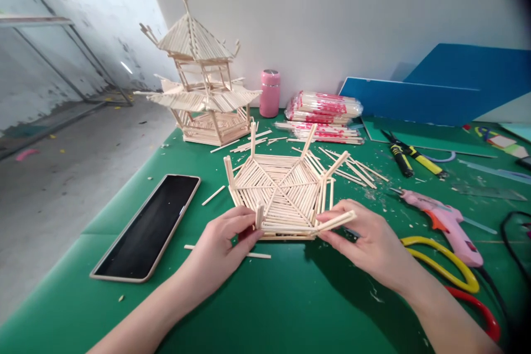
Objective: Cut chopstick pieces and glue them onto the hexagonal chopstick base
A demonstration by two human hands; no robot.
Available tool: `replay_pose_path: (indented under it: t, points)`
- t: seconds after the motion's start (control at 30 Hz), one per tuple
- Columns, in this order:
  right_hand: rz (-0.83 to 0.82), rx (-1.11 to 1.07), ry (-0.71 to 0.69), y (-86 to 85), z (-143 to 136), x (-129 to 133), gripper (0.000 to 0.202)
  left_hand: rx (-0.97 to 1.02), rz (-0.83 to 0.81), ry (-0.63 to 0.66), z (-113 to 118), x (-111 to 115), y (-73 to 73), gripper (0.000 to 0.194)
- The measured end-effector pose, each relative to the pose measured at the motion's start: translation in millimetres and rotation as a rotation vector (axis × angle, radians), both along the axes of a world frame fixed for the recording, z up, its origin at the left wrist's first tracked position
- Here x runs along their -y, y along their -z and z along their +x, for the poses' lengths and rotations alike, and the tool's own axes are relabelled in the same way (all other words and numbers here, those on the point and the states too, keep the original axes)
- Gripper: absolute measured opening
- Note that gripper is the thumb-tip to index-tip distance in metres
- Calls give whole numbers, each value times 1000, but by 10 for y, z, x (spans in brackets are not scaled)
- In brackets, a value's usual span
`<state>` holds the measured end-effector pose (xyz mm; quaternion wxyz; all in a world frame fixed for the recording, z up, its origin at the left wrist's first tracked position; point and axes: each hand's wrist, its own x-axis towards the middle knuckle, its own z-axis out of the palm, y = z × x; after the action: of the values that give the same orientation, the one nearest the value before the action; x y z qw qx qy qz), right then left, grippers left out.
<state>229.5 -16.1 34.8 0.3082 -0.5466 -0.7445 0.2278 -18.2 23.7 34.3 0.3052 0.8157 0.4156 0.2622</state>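
Nearest the head cam, at the front edge of the hexagonal stick base (290, 214), are both hands. Left hand (226, 235) is closed in a pinch, thumb + fingers at the foot of the near-left post (259, 214), which stands approx. upright at the base's front-left corner. Right hand (363, 235) pinches the near-right post (339, 220) low down, btwn thumb + fingers; that one leans well out from the base's front-right corner. Base itself rests on the green table (265, 310), w/ other posts (253, 141) rising from its remaining corners, some leaning outward.

Step in hand, as I judge it: setting + steadying corner posts, w/ the R one prob. getting the fine adj. Next move calls for a light touch, I'd say: R hand trues up the lean w/o twisting the foot loose, L hand braces the rim. Can't tell if there's glue at either foot.

Glue gun (454, 224) lies R of the base, phone (145, 227) L of it. Loose sticks (357, 170) are just beyond its right rear side; pagoda model (207, 100) stands behind-left, poss. a handy ref. for post angles.
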Motion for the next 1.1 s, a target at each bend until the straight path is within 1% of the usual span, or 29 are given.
replay_pose_path:
  t: [0.2, 0.37, 0.47, 0.83, 1.1]
  points:
    - [-11, 30, -78, 1, 47, -56, 13, -1, 11, 32, 8, -38, 28, 17]
    - [30, 62, -121, 4, 57, -82, 17, -14, 35, 51, 8, -53, 52, 17]
    - [6, 41, -136, 5, 59, -74, 20, 5, 68, 66, 5, -63, 60, 18]
    - [2, 30, -154, 22, 86, -54, 25, 32, 151, 80, 12, -73, 60, 17]
    - [-5, 40, -142, -1, 67, -56, 21, 27, 155, 73, 31, -88, 37, 16]
